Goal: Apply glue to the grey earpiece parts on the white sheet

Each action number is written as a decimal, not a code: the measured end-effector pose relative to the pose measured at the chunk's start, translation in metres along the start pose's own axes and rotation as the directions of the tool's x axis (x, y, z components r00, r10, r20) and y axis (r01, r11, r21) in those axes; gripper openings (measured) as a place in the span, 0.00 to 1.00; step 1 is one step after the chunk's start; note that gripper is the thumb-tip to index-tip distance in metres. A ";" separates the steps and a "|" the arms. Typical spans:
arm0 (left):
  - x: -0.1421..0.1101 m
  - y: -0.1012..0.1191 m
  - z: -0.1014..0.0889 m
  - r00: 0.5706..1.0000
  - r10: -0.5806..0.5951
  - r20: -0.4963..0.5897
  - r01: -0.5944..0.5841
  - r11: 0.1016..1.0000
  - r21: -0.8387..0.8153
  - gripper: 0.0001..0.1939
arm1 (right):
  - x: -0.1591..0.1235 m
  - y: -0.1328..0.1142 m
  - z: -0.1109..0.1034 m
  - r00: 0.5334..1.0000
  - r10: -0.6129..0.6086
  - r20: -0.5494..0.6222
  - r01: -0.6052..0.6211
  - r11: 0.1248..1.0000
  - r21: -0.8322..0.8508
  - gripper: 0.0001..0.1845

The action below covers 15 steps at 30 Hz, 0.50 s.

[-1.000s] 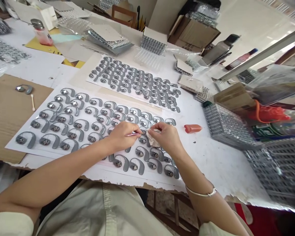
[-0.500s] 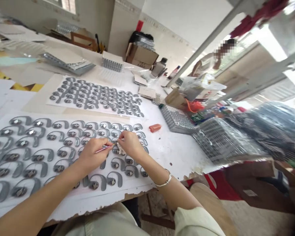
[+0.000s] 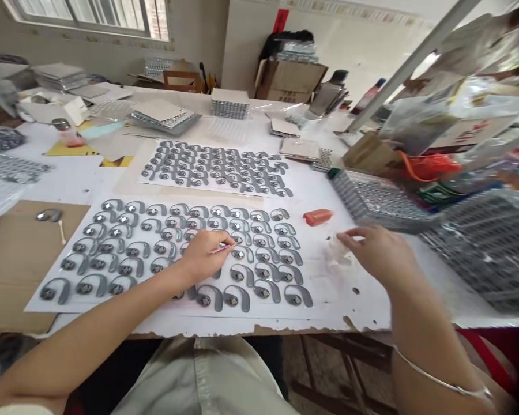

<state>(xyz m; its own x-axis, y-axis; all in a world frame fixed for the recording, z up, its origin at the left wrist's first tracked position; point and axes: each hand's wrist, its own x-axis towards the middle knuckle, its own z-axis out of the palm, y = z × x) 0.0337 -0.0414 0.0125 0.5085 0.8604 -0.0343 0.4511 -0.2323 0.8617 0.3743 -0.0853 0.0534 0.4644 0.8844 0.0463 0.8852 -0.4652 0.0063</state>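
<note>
Some grey hooks [image 3: 116,289] behind left arm [image 3: 125,314] | orange tube [image 3: 318,217] near right hand [image 3: 378,252]

Near sheet: it lay before me on the table [image 3: 309,187], rows of ear-hook pieces [image 3: 239,276] upon it
Far sheet [image 3: 210,185]: it lay behind the near sheet [image 3: 270,310], with more pieces [image 3: 231,169] on top
Left hand [image 3: 205,253]: mine was over the near sheet, a stick [image 3: 222,249] between its fingers
Right hand [image 3: 376,251]: I had it right of that sheet, a wipe [image 3: 339,252] at its fingertips, held or lying unclear
Tube [image 3: 318,217]: it lay just beyond the near sheet's right edge
Cardboard [image 3: 21,259]: it sat to my left, bearing one loose piece [image 3: 47,216] beside a swab [image 3: 62,232]
Jar [image 3: 67,134]: it stood behind the cardboard
Tray stack [image 3: 372,196]: it stood right of the tube
</note>
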 end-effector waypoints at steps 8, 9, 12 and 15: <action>0.002 -0.004 -0.017 0.978 0.181 -0.106 -0.173 0.981 0.087 0.09 | 0.043 0.014 0.018 0.977 -0.212 -0.022 0.209 0.974 -0.087 0.29; 0.005 -0.005 -0.019 0.953 0.280 -0.115 -0.260 0.952 0.163 0.08 | 0.050 0.012 0.023 0.964 -0.266 -0.006 0.264 0.960 -0.089 0.29; 0.016 -0.007 -0.023 0.862 0.504 -0.043 -0.458 0.813 0.359 0.08 | 0.070 0.007 0.039 0.921 -0.389 0.022 0.389 0.916 -0.100 0.28; 0.025 -0.010 -0.025 0.826 0.559 0.068 -0.521 0.713 0.470 0.10 | 0.080 0.004 0.048 0.889 -0.456 0.040 0.457 0.881 -0.124 0.22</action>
<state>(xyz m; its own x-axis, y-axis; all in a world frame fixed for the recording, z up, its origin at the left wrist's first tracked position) 0.0233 -0.0064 0.0154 0.7224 0.5502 0.4189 0.4011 -0.8268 0.3943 0.4166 -0.0142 0.0088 0.0106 0.9999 -0.0017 0.9885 -0.0102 0.1505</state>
